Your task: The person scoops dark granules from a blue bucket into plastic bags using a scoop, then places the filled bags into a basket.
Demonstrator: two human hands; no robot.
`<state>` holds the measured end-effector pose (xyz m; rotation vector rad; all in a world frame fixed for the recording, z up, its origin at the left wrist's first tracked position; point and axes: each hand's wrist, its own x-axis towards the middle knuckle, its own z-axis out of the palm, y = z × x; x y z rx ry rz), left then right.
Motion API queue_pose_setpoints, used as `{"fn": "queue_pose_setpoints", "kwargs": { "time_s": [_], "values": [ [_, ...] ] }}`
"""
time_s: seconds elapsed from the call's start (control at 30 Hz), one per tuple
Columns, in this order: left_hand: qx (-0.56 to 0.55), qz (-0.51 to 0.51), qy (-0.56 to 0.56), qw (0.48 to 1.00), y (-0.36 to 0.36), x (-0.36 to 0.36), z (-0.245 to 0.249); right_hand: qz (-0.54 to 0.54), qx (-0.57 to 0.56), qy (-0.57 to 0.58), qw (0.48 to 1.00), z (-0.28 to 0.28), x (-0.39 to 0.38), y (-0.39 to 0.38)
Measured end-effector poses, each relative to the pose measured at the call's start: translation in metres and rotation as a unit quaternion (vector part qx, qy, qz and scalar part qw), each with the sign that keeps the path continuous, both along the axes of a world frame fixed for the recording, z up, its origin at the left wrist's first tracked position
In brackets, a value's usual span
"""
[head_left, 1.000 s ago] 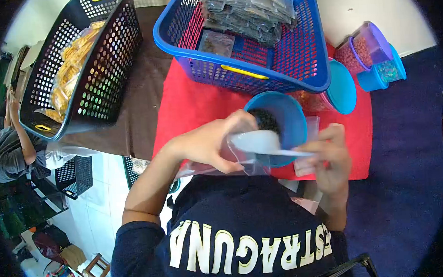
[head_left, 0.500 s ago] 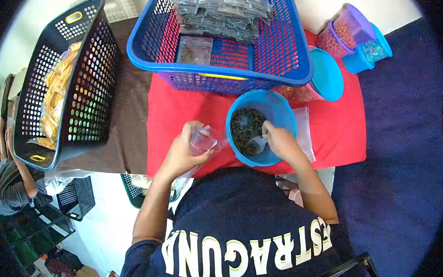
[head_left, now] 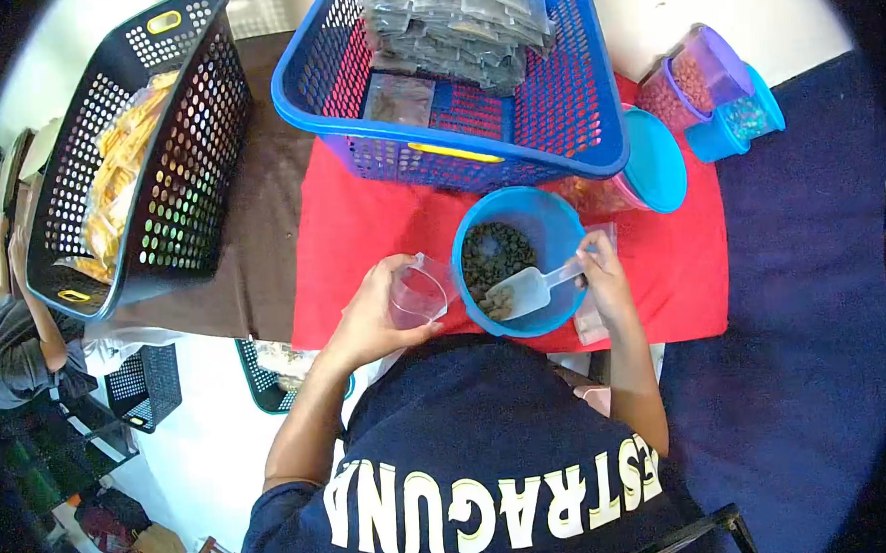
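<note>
In my left hand (head_left: 370, 320) is a clear plastic bag (head_left: 422, 296), its mouth spread into a round opening. My right hand (head_left: 604, 273) grips the handle of a translucent white scoop (head_left: 530, 291), which is tilted inside a blue bucket (head_left: 558, 220). Some small greyish-brown pieces sit at the scoop's tip. Dark, small lumps (head_left: 494, 252) lie in the bottom of the bucket. The bag is just left of the bucket, apart from the scoop.
A blue basket (head_left: 355, 126) with stacked filled packets (head_left: 460, 25) stands behind the bucket. To the left is a black basket (head_left: 181, 160) of yellow-orange packets. Lidded tubs (head_left: 657, 160) stand to the right on the red cloth (head_left: 698, 263). Another person (head_left: 16, 349) is at far left.
My right hand has moved right and up, lifting the scoop out of the dark lumps into plain sight. The bag's mouth in my left hand has opened wider.
</note>
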<state>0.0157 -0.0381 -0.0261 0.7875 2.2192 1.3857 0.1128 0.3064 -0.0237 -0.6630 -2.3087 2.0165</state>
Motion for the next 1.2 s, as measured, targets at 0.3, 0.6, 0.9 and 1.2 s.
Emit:
{"fn": "queue_pose_setpoints", "kwargs": {
  "time_s": [0.3, 0.6, 0.9, 1.2],
  "values": [
    [0.025, -0.017, 0.11, 0.993, 0.021, 0.007, 0.011, -0.128, -0.073, 0.045, 0.988, 0.011, 0.009, 0.017],
    [0.025, -0.041, 0.195, 0.98, 0.04, 0.015, 0.012, -0.134, -0.17, 0.072, 0.974, 0.052, 0.015, -0.022],
    [0.057, -0.036, 0.189, 0.98, 0.044, 0.016, 0.011, -0.102, -0.089, 0.133, 0.982, 0.054, 0.017, -0.042],
    [0.065, -0.049, 0.189, 0.979, 0.039, 0.017, 0.007, -0.101, -0.096, 0.118, 0.983, 0.06, 0.013, -0.045]
  ]
}}
